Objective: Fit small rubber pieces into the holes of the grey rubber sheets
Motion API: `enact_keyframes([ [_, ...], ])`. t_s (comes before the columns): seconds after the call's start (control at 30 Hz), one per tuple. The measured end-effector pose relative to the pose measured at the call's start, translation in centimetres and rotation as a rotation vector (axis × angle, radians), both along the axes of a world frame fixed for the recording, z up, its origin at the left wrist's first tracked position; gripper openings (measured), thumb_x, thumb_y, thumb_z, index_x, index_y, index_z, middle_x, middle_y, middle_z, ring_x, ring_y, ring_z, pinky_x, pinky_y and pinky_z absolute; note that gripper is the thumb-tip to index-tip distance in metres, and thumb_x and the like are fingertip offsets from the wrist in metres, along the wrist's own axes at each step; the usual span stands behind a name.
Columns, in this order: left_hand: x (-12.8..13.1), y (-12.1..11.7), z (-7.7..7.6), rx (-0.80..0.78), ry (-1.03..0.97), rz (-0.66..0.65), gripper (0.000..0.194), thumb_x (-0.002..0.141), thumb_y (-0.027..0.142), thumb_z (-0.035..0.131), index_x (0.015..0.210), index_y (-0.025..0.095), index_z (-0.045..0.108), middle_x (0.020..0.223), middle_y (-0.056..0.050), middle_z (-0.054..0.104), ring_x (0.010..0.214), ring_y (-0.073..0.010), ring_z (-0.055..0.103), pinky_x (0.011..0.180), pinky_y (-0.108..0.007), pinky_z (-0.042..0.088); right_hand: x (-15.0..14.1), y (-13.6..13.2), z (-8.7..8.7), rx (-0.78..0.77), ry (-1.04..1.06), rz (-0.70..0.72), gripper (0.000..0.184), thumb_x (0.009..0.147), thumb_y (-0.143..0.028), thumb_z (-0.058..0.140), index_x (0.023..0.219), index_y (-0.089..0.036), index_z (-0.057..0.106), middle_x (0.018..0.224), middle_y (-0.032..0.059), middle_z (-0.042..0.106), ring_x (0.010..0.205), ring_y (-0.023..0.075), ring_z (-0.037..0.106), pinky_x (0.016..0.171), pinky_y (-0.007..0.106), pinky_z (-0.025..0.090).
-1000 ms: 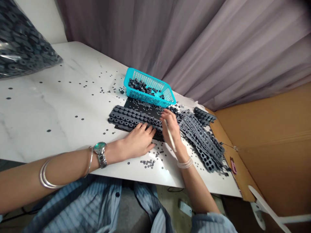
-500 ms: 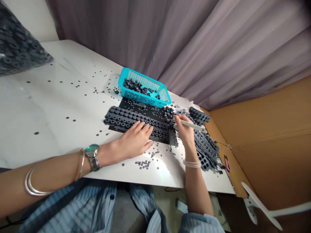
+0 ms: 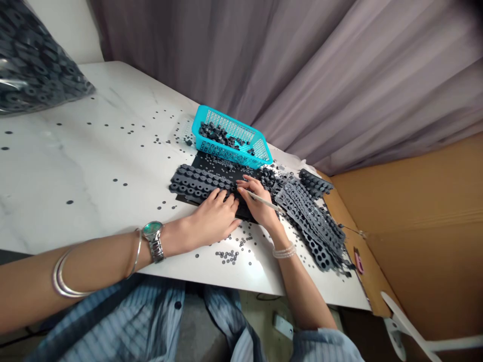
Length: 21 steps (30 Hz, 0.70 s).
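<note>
My left hand (image 3: pixel 213 217) lies on a dark grey moulded rubber strip of small rings (image 3: pixel 199 183), fingers spread over it and holding nothing. Beside it, my right hand (image 3: pixel 258 201) pinches a thin white stick (image 3: pixel 266 201) whose tip is among the rings near my left fingers. The strip rests on a black sheet (image 3: pixel 222 168). To the right lies a punched grey rubber sheet full of holes (image 3: pixel 313 226), close to my right wrist. Small loose rubber rings (image 3: pixel 227 256) are scattered below my hands.
A turquoise plastic mesh basket (image 3: pixel 232 138) holding dark rings stands just beyond the black sheet. A bulging plastic bag of rings (image 3: pixel 33 65) sits at the far left of the white marble table (image 3: pixel 94 166). Cardboard (image 3: pixel 377 271) with a pink cutter (image 3: pixel 358 261) lies right; a curtain hangs behind.
My right hand has moved left, back over the strip next to my left hand, and the white stick now points right. My left hand has barely moved.
</note>
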<state>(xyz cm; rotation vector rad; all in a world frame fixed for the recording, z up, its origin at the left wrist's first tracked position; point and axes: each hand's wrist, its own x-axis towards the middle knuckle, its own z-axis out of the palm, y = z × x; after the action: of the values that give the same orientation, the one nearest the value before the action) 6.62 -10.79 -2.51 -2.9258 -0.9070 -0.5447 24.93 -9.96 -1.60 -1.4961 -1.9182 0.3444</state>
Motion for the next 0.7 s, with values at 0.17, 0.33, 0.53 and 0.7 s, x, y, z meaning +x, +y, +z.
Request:
enact_keyframes([
  [0.17, 0.0, -0.1, 0.4, -0.002, 0.029, -0.005, 0.046, 0.096, 0.040, 0.042, 0.119, 0.003, 0.060, 0.112, -0.020, 0.065, 0.109, -0.0319, 0.056, 0.099, -0.045, 0.035, -0.1, 0.4, -0.5, 0.002, -0.046, 0.004, 0.015, 0.093, -0.034, 0.054, 0.093, -0.024, 0.064, 0.112, 0.0073, 0.070, 0.130, 0.0221, 0.051, 0.107, 0.044, 0.042],
  [0.33, 0.0, -0.1, 0.1, -0.001, 0.039, 0.001, 0.050, 0.096, 0.041, 0.042, 0.123, 0.002, 0.059, 0.117, -0.021, 0.064, 0.111, -0.0331, 0.055, 0.100, -0.046, 0.034, -0.5, 0.6, -0.9, 0.034, -0.157, 0.036, 0.018, 0.095, -0.033, 0.049, 0.098, -0.023, 0.063, 0.114, 0.0092, 0.068, 0.131, 0.0232, 0.049, 0.107, 0.046, 0.042],
  [0.53, -0.1, 0.2, 0.1, -0.047, 0.036, -0.042, 0.054, 0.093, 0.044, 0.046, 0.127, 0.002, 0.056, 0.118, -0.021, 0.064, 0.113, -0.0330, 0.055, 0.099, -0.045, 0.036, -0.3, 0.5, -0.2, 0.114, -0.109, -0.028, 0.020, 0.097, -0.033, 0.042, 0.102, -0.025, 0.060, 0.122, 0.0088, 0.063, 0.129, 0.0213, 0.052, 0.102, 0.040, 0.048],
  [0.7, -0.4, 0.5, 0.1, -0.052, 0.020, -0.057, 0.057, 0.092, 0.044, 0.046, 0.128, 0.001, 0.054, 0.123, -0.022, 0.062, 0.117, -0.0328, 0.054, 0.100, -0.045, 0.036, 2.2, -0.1, 1.3, 0.288, -0.118, -0.224, 0.021, 0.097, -0.034, 0.041, 0.104, -0.025, 0.058, 0.119, 0.0112, 0.063, 0.134, 0.0242, 0.047, 0.106, 0.047, 0.043],
])
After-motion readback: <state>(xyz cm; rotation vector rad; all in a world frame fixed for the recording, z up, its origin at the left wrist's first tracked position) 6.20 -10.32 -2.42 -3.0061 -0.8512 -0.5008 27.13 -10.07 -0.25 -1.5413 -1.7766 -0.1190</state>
